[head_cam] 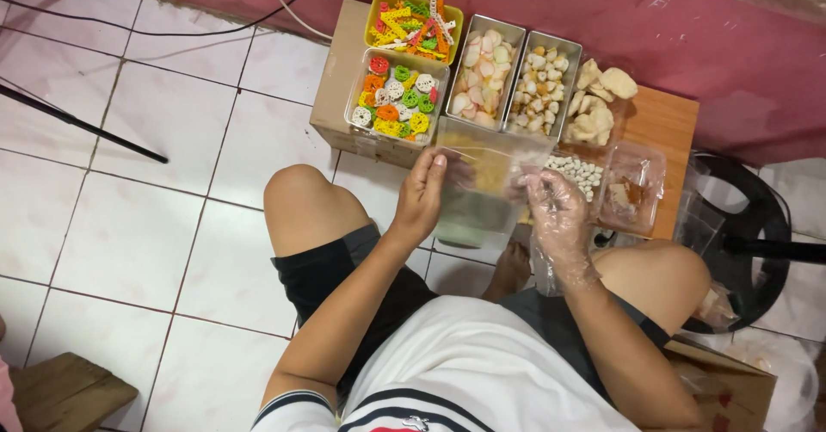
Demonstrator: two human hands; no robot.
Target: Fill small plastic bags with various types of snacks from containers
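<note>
I sit on the tiled floor with a clear plastic bag held up between my hands. My bare left hand grips the bag's left edge. My right hand, covered by a thin clear plastic glove, holds its right edge. Just beyond the bag stand a clear tub of colourful round crackers, a yellow tub of colourful stick crackers, a metal tray of pink-and-white crackers and a metal tray of pale chunks. What the bag contains I cannot tell.
The tubs rest on a cardboard box. A wooden board to the right carries pale puffed crackers, small white pellets and a clear container. A black fan base lies at right; a stand leg crosses the left floor.
</note>
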